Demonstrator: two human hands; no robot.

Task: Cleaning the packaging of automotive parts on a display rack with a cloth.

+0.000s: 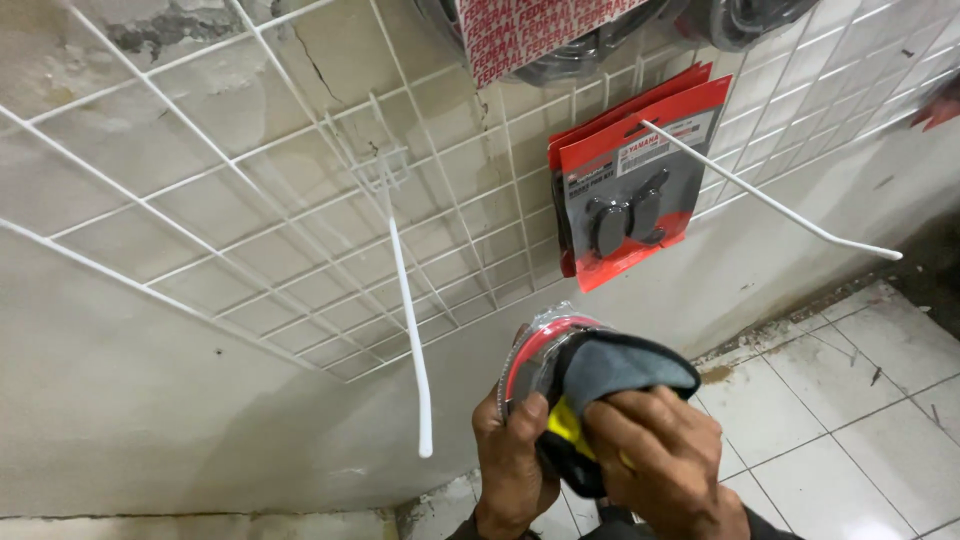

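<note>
Red blister packs (632, 190) on hook; red-white label (530, 35) above.

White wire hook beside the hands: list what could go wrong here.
1. The bare white wire hook juts out near the left hand; its tip could jab a hand or wrist.
2. The round red-rimmed plastic pack is pinched only at its edge while the right hand presses a grey and black cloth on it; it might slip onto the tiled floor.
</note>
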